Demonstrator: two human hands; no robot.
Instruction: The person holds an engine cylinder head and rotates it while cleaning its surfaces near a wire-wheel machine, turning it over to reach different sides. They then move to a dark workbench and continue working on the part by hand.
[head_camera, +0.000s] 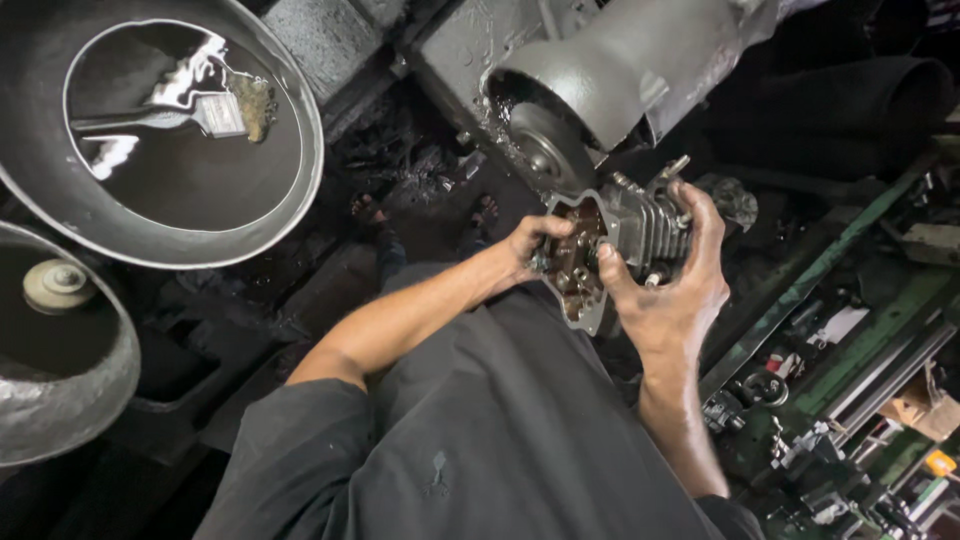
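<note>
Pinching at the greasy open face of a finned metal engine part (628, 238), the left hand (527, 248) is curling closed; the right hand (672, 290) is wrapping half-open around its fins. A large grey housing (610, 70) is crowding just above, a steel basin (160, 130) sitting well left.

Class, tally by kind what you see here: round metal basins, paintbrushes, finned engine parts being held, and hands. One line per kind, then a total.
Round metal basins: 2
Paintbrushes: 1
Finned engine parts: 1
Hands, left hand and right hand: 2
Total: 6
</note>
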